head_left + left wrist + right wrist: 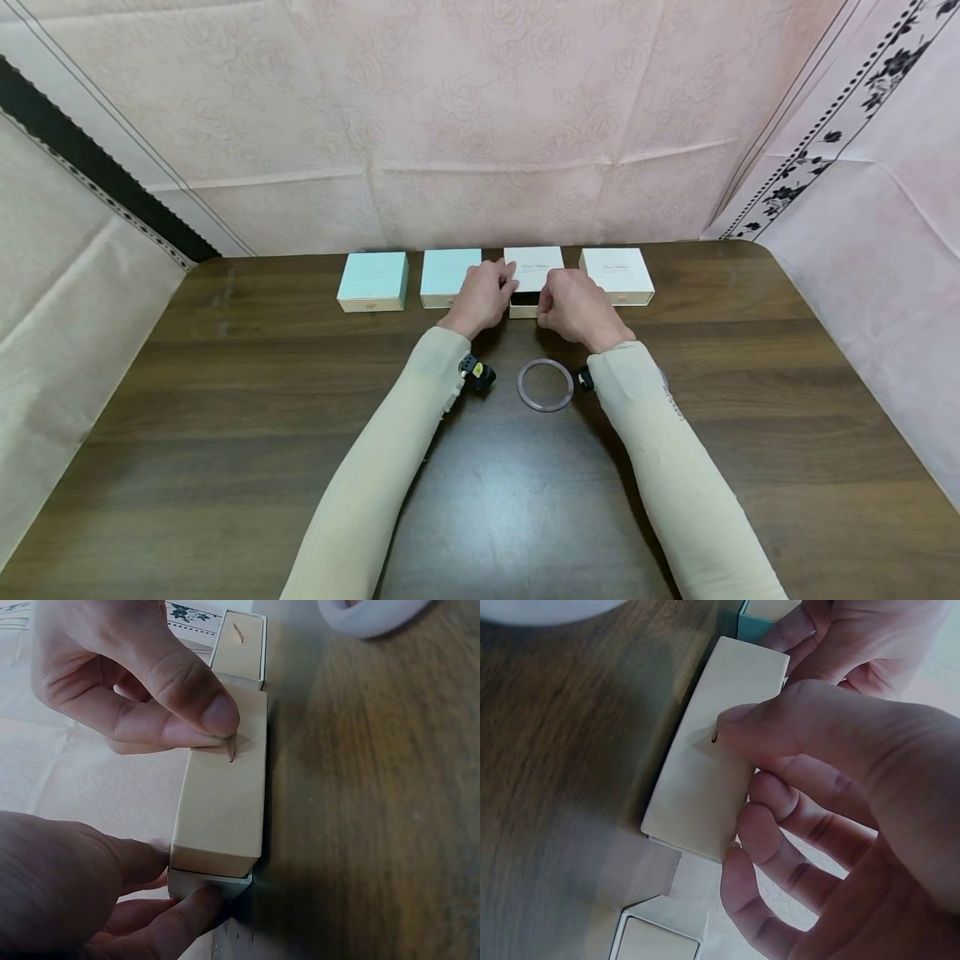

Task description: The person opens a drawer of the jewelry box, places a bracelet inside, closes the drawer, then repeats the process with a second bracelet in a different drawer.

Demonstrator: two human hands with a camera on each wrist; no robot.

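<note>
Third from the left in a row, a white drawer box stands with its cream drawer partly slid out; a dark gap shows behind the drawer front in the head view. My left hand grips the outer sleeve at its left end, thumb and fingers on either side in the left wrist view. Between thumb and forefinger, my right hand pinches the small ribbon tab on the drawer front. What the drawer contains is hidden. A pale purple bangle lies on the table between my wrists.
Two mint-green boxes stand to the left and another white box to the right, along the back of the wooden table. Behind them hangs a pale floral cloth; cloth also flanks both sides.
</note>
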